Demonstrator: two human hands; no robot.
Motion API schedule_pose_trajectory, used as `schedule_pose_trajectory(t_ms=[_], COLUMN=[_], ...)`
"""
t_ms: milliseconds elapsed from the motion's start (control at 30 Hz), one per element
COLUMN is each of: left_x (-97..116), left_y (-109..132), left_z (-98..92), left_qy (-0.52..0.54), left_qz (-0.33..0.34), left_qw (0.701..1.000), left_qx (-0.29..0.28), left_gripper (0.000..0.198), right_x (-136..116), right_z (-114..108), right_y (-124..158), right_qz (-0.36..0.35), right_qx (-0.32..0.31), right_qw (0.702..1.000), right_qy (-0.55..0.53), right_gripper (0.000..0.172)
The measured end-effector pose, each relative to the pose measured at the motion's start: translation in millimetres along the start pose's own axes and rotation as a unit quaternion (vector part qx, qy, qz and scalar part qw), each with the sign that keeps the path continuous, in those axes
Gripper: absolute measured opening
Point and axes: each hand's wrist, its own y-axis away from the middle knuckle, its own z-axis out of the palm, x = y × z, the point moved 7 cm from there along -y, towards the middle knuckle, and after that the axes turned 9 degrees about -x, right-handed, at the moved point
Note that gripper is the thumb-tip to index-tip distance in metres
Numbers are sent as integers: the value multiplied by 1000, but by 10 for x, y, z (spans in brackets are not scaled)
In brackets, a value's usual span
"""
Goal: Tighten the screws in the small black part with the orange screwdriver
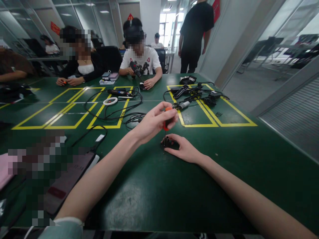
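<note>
My left hand is closed round the orange handle of a small screwdriver, held upright with its thin shaft pointing down. The tip meets a small black part lying on the green table. My right hand lies on the table and pinches that black part, fingers pressed against it. Both forearms reach in from the bottom of the view.
Yellow tape boxes mark the table. Black cables, a white ring and a black tool with more parts lie beyond my hands. A phone and cable lie at left. Two seated people work at the far side; another stands behind.
</note>
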Motion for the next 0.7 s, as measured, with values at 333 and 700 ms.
schedule_pose_trajectory(t_ms=[333, 700], left_x=[-19, -8], left_y=[-7, -14], left_z=[-23, -16], left_qy=[17, 20], left_qz=[-22, 0], left_qw=[1000, 1000], left_qx=[-7, 0], left_gripper=[25, 27], right_x=[-20, -17], right_z=[0, 0], right_y=[-1, 13], right_qz=[-11, -1], right_qx=[-4, -23], right_qw=[1000, 1000], right_qy=[4, -9], right_gripper=[26, 28])
